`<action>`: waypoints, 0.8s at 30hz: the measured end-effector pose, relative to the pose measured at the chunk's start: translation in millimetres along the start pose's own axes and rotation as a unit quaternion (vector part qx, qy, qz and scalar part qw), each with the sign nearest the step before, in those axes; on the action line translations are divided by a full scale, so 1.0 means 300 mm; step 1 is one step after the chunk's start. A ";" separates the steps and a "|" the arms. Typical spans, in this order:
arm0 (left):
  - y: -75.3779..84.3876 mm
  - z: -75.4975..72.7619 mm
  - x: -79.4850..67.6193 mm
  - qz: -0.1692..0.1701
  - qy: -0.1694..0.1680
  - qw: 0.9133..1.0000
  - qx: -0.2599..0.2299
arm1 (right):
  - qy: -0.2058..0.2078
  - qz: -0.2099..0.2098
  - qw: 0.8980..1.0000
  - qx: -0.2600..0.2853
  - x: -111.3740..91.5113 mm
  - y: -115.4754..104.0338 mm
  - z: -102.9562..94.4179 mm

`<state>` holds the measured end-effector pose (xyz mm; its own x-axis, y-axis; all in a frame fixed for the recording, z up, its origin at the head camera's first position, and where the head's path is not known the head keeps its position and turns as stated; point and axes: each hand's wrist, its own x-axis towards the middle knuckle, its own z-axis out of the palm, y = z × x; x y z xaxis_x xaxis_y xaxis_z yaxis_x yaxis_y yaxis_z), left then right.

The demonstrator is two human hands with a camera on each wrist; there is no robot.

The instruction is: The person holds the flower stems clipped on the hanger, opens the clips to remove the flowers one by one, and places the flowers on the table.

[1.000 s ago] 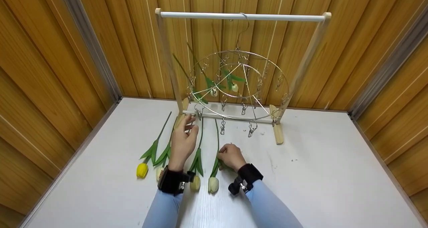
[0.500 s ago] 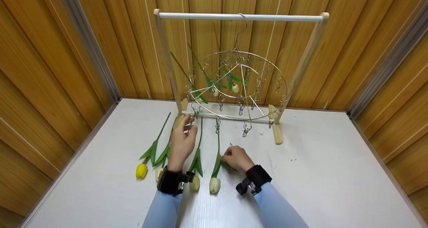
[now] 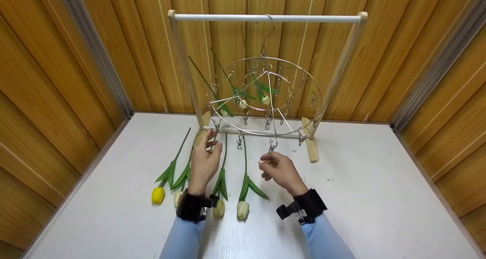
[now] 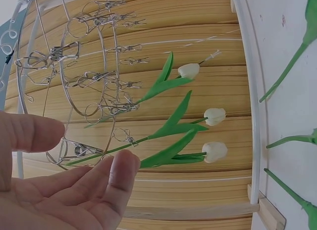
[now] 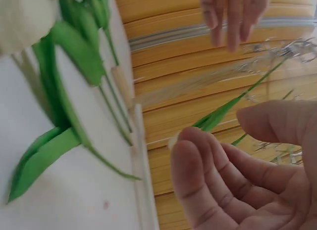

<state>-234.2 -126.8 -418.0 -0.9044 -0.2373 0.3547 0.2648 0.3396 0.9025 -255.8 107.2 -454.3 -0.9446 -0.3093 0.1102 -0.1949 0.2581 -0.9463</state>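
A round wire clip hanger (image 3: 250,131) carries several metal clips on its rings. Three white artificial tulips (image 4: 214,151) hang head down from it. My left hand (image 3: 205,162) is raised beside its front left clip (image 3: 216,124), fingers spread and holding nothing. In the right wrist view my right hand (image 5: 237,175) has loosely bent fingers with nothing between them. The head view puts it right below a front clip (image 3: 272,145). To its left a white tulip (image 3: 243,210) lies on the table, stem pointing at the rack.
The hanger hooks over the white rod (image 3: 315,18) of a wooden-legged rack. Also on the white table (image 3: 364,198) lie a yellow tulip (image 3: 158,195), a pale yellow tulip (image 3: 219,209) and a cream tulip partly behind my left wrist. Wood-pattern panels (image 3: 152,61) enclose the table.
My right hand has left the white tulip's leaves and moved up and right to below a clip. The hanger has turned slightly. My left hand has stayed nearly in place.
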 end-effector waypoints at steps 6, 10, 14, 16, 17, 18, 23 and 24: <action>0.002 0.003 -0.001 0.004 0.000 1.000 -0.008 | 0.051 -0.053 0.996 0.057 -0.020 -0.088 -0.009; 0.006 0.006 -0.002 0.002 -0.003 1.000 -0.012 | 0.093 -0.085 0.991 0.049 -0.032 -0.123 -0.013; 0.011 0.006 -0.004 0.000 -0.005 1.000 -0.014 | 0.122 -0.105 0.987 0.030 -0.051 -0.137 -0.024; 0.013 0.005 -0.004 0.003 -0.004 1.000 -0.014 | 0.127 -0.111 0.985 0.024 -0.059 -0.139 -0.032; 0.013 0.005 -0.005 0.005 -0.004 1.000 -0.014 | 0.130 -0.114 0.985 0.023 -0.063 -0.138 -0.036; 0.013 0.005 -0.005 0.008 -0.004 1.000 -0.014 | 0.131 -0.116 0.984 0.022 -0.066 -0.137 -0.041; 0.011 0.004 -0.009 0.017 -0.002 1.000 -0.014 | 0.138 -0.109 0.984 0.034 -0.087 -0.129 -0.071; 0.013 0.004 -0.010 0.017 -0.002 1.000 -0.014 | 0.140 -0.105 0.984 0.038 -0.090 -0.127 -0.079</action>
<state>-230.8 -123.7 -415.9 -0.8958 -0.2229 0.3846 0.3049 0.3214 0.8965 -229.1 127.3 -414.2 -0.9231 -0.0825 0.3757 -0.3840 0.1428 -0.9122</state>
